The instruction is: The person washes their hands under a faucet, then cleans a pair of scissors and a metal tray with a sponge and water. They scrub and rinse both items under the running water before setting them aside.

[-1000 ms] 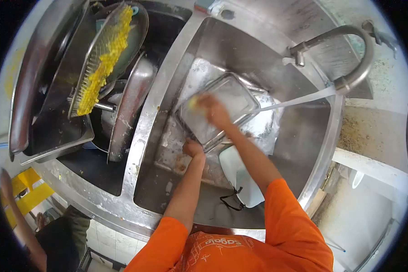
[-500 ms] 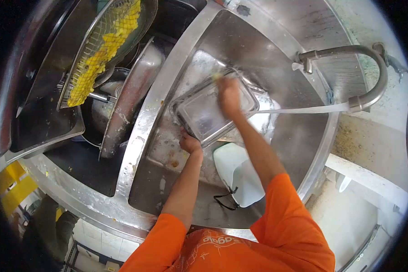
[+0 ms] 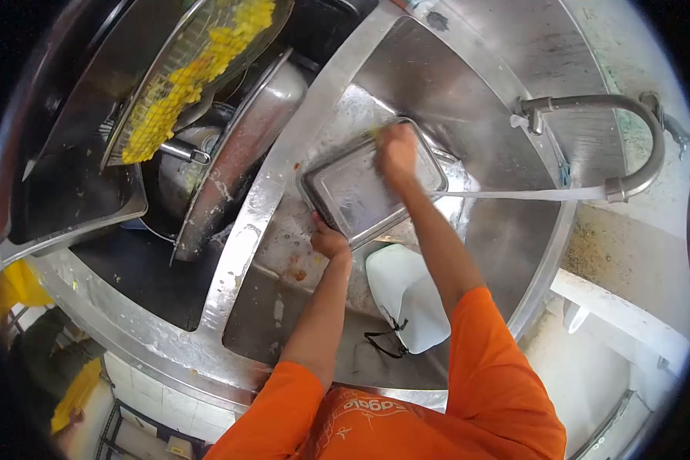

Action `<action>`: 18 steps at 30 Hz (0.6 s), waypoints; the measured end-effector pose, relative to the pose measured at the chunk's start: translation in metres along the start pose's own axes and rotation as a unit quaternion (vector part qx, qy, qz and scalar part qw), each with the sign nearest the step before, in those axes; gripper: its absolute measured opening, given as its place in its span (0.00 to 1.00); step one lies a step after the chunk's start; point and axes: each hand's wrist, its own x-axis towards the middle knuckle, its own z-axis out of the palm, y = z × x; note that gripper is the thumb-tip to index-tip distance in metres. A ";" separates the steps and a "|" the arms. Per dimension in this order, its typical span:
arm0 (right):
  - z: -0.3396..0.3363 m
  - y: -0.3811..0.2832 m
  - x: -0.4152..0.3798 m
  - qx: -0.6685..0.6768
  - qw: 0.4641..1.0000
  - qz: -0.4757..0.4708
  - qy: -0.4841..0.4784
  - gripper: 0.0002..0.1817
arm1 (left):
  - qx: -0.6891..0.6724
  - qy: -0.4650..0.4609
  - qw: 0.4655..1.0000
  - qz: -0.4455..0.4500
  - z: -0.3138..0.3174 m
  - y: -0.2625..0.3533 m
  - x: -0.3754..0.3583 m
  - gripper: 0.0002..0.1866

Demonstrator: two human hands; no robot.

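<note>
A rectangular steel pan is held tilted inside the sink basin. My left hand grips its near edge, fingers partly hidden under the rim. Over the pan's far right part, my right hand is closed and slightly blurred; a bit of yellow-green sponge shows at its fingers, pressed to the pan's face. Water streams from the tap towards the pan's right edge. Below the pan, a pale plastic container with a black cord lies in the basin, near my right forearm.
A curved steel tap arches in from the right. Left of the sink divider, a second basin holds stacked pans, a large steel bowl and a wire strainer with yellow food bits. Another person's dark sleeve appears at lower left.
My right hand has shifted slightly along the pan's face, sponge still at its fingers. The whole view has moved a little. At lower left, the other person has moved with something yellow.
</note>
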 end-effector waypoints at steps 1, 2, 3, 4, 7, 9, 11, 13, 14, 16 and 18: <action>-0.019 0.001 0.010 0.029 0.997 0.033 0.069 0.13 | 0.006 -0.019 1.000 -0.009 0.005 -0.008 0.010 0.37; -0.017 -0.004 0.005 0.027 0.997 0.031 0.065 0.13 | 0.005 -0.019 1.000 -0.014 0.003 -0.011 0.013 0.37; -0.016 -0.013 -0.006 0.038 0.997 0.024 0.059 0.14 | 0.001 -0.028 1.000 -0.002 0.002 -0.012 0.015 0.36; -0.018 -0.020 -0.017 0.046 0.997 0.016 0.055 0.14 | -0.006 -0.039 0.999 0.012 0.006 -0.010 0.015 0.35; -0.038 -0.025 -0.050 0.056 0.996 -0.067 0.028 0.17 | -0.031 -0.033 0.999 0.016 0.008 -0.016 0.016 0.34; -0.047 0.002 -0.051 0.054 0.998 -0.035 0.009 0.19 | -0.016 -0.025 0.999 0.029 0.012 -0.021 0.017 0.33; -0.044 0.023 -0.031 0.033 0.998 0.026 0.056 0.19 | -0.012 -0.016 0.999 0.040 0.022 -0.023 0.020 0.33; -0.044 0.018 -0.042 0.003 0.997 0.039 0.068 0.17 | -0.054 -0.021 0.997 0.055 0.021 -0.031 0.023 0.39; -0.040 0.014 -0.049 -0.012 0.998 0.026 0.048 0.16 | -0.057 -0.025 0.996 0.057 0.022 -0.027 0.021 0.39; -0.049 0.010 -0.057 0.022 0.996 -0.017 0.084 0.14 | -0.039 -0.053 0.998 0.020 0.013 -0.017 0.018 0.36; -0.053 0.024 -0.052 -0.024 0.999 -0.001 0.032 0.12 | 0.000 -0.044 0.998 0.034 0.007 -0.011 0.011 0.37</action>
